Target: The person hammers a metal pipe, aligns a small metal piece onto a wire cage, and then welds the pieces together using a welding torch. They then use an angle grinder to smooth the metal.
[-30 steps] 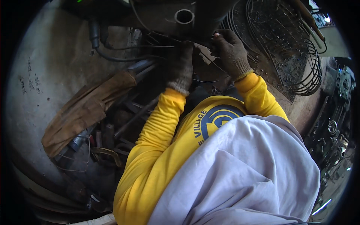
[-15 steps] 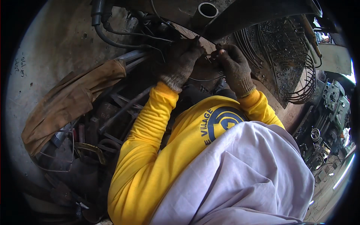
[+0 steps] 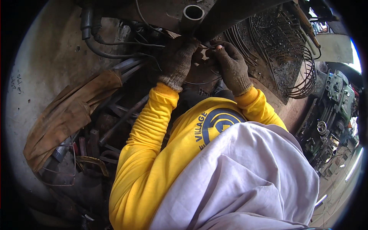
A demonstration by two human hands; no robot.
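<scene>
My left hand (image 3: 177,63), in a dark, dirty knit glove, is closed near the top middle, its fingertips partly hidden. Just to its right, my right hand (image 3: 233,69) pinches with thumb and forefinger; a bare fingertip pokes out of its glove. Between the two runs a thin wire (image 3: 207,47), and both hands seem to grip it. Right beyond the fingers stand a short open-ended pipe (image 3: 193,13) and a thick dark tube (image 3: 230,19). Below the hands hangs a thin curved strand (image 3: 201,83); I cannot see whether it belongs to the same wire.
Thick cables (image 3: 111,56) come in from the left. A brown cloth (image 3: 71,115) drapes over metal bars at the left, above piled scrap steel. Curved rods (image 3: 306,73) lie on a grimy metal plate (image 3: 268,50) to the right. Farther right stands a green machine (image 3: 339,92).
The view has shifted slightly, so the surroundings sit further left. My hands have drawn up close beside the pipe's base, and the long thin length seen between them now shows only as a short piece.
</scene>
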